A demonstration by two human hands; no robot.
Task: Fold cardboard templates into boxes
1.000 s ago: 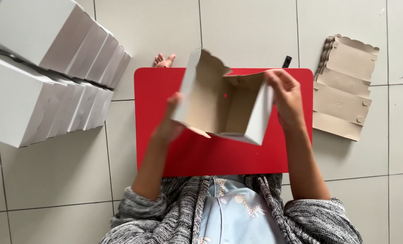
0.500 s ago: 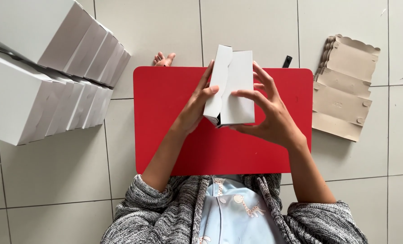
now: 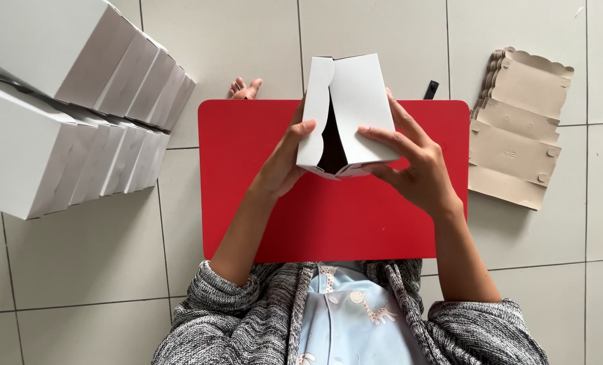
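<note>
Centre frame: white cardboard box, partly folded, dark gap between two flaps, held above red board. Left hand grips its left side; right hand presses fingers on its right flap. Upper left: rows of finished white boxes. Right edge: stack of flat brown blanks on tiled floor.

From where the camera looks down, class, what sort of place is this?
Probably a home floor used for box folding: grey floor tiles, a low red table, stacked white boxes and a pile of flat cardboard blanks.
</note>
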